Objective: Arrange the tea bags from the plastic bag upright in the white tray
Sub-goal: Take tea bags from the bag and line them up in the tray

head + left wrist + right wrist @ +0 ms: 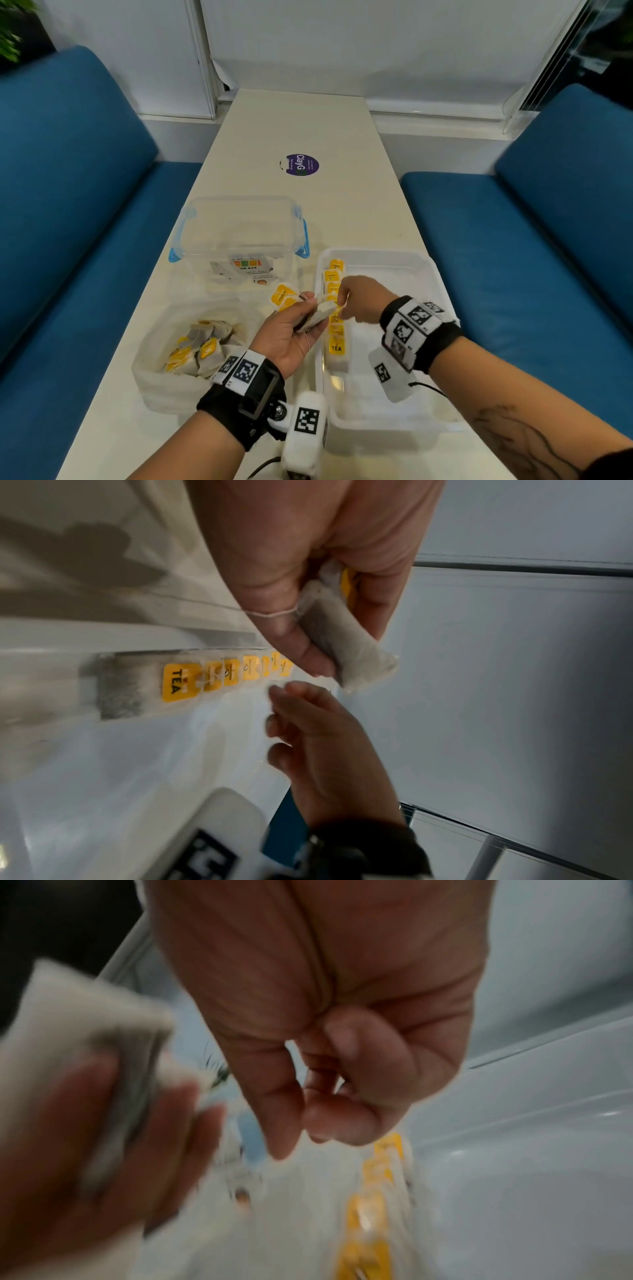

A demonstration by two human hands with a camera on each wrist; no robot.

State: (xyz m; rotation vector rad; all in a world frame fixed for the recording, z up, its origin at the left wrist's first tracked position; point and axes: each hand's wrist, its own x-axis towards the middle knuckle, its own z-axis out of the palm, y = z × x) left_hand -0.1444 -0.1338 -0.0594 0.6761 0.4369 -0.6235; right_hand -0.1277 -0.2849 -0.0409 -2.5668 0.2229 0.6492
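My left hand (294, 329) (287, 615) grips a small bundle of tea bags (317, 311) (352, 647), their yellow tags (284, 296) fanning out to the left. It hovers just left of the white tray (404, 257) (137, 764) (531, 1123). Along the tray's left wall a row of tea bags (337, 339) (232, 674) (369, 1204) stands upright. Right beside the bundle and above that row is my right hand (356, 301) (301, 1131), with loosely curled fingers (284, 723) and nothing seen between them. The plastic bag (161, 346) at the left holds several more tea bags (198, 349).
A clear lidded container with blue clips (239, 233) stands behind the plastic bag. A purple round sticker (301, 165) lies farther back on the narrow white table (308, 120). Blue sofa seats (513, 240) flank the table on both sides. Most of the tray's floor to the right is bare.
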